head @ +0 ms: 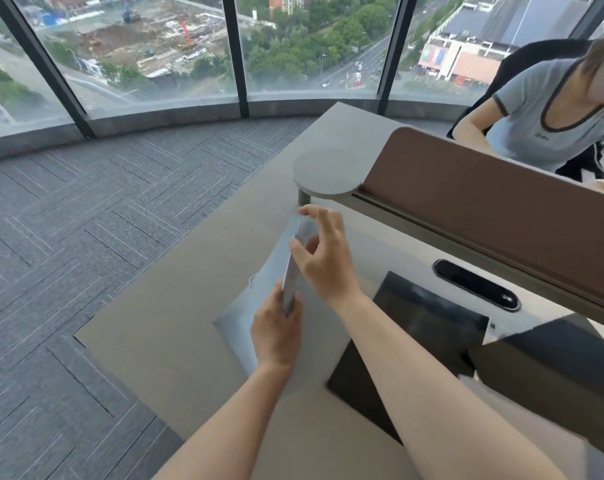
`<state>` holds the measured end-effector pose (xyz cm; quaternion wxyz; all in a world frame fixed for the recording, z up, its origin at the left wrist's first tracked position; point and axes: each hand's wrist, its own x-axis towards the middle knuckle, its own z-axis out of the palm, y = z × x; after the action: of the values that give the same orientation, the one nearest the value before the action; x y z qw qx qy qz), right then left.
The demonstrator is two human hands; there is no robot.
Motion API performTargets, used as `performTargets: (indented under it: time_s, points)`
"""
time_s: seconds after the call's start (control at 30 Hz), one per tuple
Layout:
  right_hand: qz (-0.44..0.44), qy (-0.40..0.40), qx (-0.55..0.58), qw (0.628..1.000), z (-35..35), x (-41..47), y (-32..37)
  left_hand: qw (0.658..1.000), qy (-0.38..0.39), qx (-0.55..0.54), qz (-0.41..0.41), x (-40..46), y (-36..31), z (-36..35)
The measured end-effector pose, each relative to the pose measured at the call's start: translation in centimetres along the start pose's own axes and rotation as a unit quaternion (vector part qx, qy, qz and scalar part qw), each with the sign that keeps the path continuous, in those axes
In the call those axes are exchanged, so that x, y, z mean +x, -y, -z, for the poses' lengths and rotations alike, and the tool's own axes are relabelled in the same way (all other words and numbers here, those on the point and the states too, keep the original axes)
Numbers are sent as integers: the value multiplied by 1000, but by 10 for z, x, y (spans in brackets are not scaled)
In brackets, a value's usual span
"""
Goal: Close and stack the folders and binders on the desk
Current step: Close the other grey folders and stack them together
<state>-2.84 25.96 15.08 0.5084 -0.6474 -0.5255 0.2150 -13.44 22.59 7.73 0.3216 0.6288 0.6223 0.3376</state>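
A light blue-grey folder (245,317) lies open on the beige desk (162,327), its lower leaf flat and its upper cover (295,268) raised on edge, nearly vertical. My left hand (276,330) pinches the near end of that raised cover. My right hand (323,258) holds its far part, fingers curled over the top edge. A black folder (428,320) lies flat to the right, partly under my right forearm. Another dark binder (563,344) sits at the far right.
A brown divider panel (484,202) runs along the desk's far side, with a round grey shelf (325,173) at its left end and a black cable slot (477,285) below it. Another person (543,116) sits beyond the divider. Carpet lies left of the desk's edge.
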Motion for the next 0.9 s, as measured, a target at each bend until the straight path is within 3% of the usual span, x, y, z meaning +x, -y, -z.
performTargets:
  time_s: [0.1, 0.33, 0.47, 0.63, 0.77, 0.9]
  points:
    - [-19, -39, 17, 999, 19, -16, -2, 999, -16, -9, -37, -7, -14, 9]
    - [-186, -90, 54, 977, 68, -68, -33, 994, -19, -45, -96, -18, -63, 27]
    - [-230, -110, 53, 966, 92, -93, -49, 991, -6, -84, -107, -24, -91, 40]
    - [-273, -122, 95, 950, 124, -111, -62, 981, 61, -170, -75, -32, -114, 45]
    - [-295, -122, 185, 929, 146, -124, -68, 946, 120, -300, -1, -43, -118, 40]
    - [-305, -110, 223, 919, 168, -138, -72, 928, 178, -326, 36, -51, -108, 31]
